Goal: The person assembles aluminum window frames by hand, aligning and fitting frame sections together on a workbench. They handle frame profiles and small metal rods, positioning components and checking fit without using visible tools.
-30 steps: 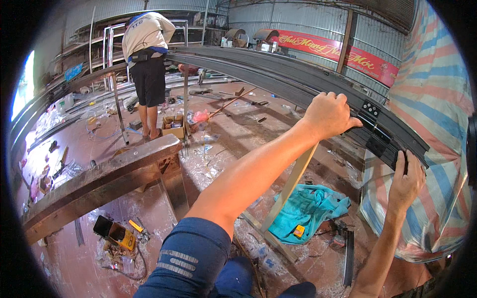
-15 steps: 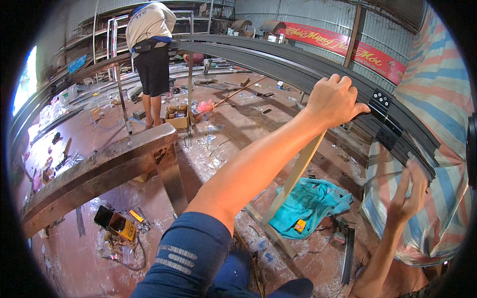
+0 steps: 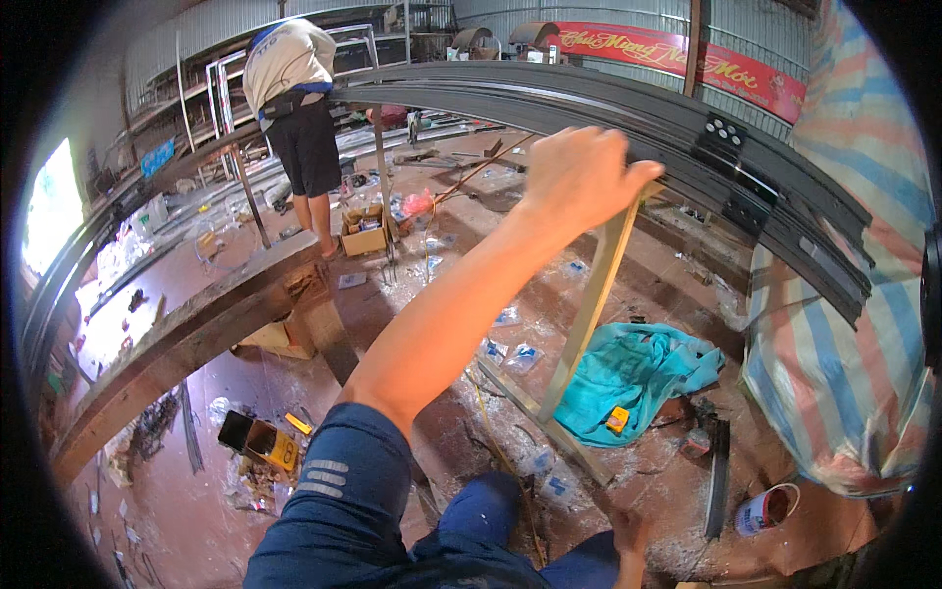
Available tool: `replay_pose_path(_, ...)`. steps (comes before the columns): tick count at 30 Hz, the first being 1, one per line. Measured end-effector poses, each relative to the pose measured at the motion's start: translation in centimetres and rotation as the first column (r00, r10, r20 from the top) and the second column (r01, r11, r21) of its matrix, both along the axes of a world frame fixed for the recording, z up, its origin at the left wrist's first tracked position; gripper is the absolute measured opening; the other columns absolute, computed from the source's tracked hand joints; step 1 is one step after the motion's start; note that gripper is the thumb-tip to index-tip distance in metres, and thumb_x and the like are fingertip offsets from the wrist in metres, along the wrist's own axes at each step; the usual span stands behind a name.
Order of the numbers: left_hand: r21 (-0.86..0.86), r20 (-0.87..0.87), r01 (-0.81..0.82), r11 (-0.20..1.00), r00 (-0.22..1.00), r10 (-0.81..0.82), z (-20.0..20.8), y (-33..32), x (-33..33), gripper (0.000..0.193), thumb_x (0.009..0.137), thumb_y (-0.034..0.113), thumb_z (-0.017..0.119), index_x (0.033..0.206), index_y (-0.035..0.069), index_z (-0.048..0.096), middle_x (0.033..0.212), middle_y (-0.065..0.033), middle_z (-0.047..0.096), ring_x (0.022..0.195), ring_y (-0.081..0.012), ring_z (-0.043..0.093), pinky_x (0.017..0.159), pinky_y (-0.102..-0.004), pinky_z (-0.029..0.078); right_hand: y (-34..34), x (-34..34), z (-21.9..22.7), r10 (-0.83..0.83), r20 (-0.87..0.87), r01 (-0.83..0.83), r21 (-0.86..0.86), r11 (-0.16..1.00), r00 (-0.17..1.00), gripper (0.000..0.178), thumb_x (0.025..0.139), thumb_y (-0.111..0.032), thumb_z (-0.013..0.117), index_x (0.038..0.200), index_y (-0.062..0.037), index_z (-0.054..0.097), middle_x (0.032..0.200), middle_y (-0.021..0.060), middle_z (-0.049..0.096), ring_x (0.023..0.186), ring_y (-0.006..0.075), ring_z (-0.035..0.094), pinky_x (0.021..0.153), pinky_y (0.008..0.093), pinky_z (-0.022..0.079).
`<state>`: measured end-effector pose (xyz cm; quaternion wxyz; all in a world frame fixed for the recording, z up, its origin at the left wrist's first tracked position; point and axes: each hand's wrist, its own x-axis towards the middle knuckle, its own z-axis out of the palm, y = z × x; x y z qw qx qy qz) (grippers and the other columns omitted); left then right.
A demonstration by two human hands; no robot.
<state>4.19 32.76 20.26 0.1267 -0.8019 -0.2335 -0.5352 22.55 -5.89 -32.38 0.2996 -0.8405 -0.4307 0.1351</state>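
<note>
Long dark grey metal profiles [image 3: 648, 123] lie side by side across the far part of the view. My left hand [image 3: 574, 177] is at their near edge, its fingers curled over the metal and partly smeared, its thumb pointing right. Right of it, a black hinge [image 3: 723, 133] with pale round spots sits on the profiles, and a second dark fitting [image 3: 751, 209] lies nearer me. My right hand [image 3: 628, 530] is low beside my leg, blurred, with its fingers hard to make out; no held thing shows.
A wooden prop [image 3: 594, 304] slants below the profiles beside a teal cloth [image 3: 638, 378]. A rusty beam [image 3: 186, 339] crosses the left. A paint bucket [image 3: 765, 510] stands right, near striped sheeting [image 3: 834, 393]. Another person [image 3: 294, 108] stands bent at the far left.
My left hand has moved left along the profiles, away from the hinge. My right hand has dropped from the profiles' right end to beside my leg. The view has shifted, showing the bucket.
</note>
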Motion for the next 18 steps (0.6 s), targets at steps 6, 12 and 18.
replay_pose_path(6,0.368,0.316,0.059,0.928,0.931,-0.184,-6.7,3.3,0.1,0.039,0.106,0.029,0.074,0.079,0.004,0.063,0.078,-0.0139,0.059,0.075,-0.0366,0.058,0.07,-0.0483,0.046,-3.8,-1.5,-4.8,-0.16,-0.024,0.161,0.166,0.973,0.987,0.027,0.098,-0.023,0.072,0.117,-0.0042,0.077,0.102,0.0239,0.077,0.098,0.0482,0.074,0.083,0.0539,0.057)
replay_pose_path(12,0.377,0.385,0.044,0.925,0.901,-0.199,-7.7,3.9,0.9,0.044,0.113,0.029,0.065,0.079,0.002,0.061,0.077,-0.0136,0.058,0.073,-0.0344,0.056,0.069,-0.0452,0.043,-4.5,-1.8,-4.2,-0.287,-0.161,0.316,0.2,0.927,0.944,0.025,0.099,-0.022,0.073,0.111,-0.0009,0.078,0.104,0.0243,0.078,0.096,0.0467,0.075,0.084,0.0493,0.056)
replay_pose_path(18,0.316,0.397,0.123,0.941,0.883,-0.249,-8.2,3.4,1.0,0.049,0.117,0.031,0.056,0.082,-0.001,0.066,0.079,-0.0122,0.059,0.075,-0.0273,0.057,0.071,-0.041,0.044,-4.8,-1.6,-3.9,-0.298,-0.264,0.365,0.257,0.895,0.917,0.022,0.102,-0.017,0.073,0.112,0.0022,0.078,0.105,0.0244,0.079,0.097,0.0442,0.076,0.087,0.0462,0.056)
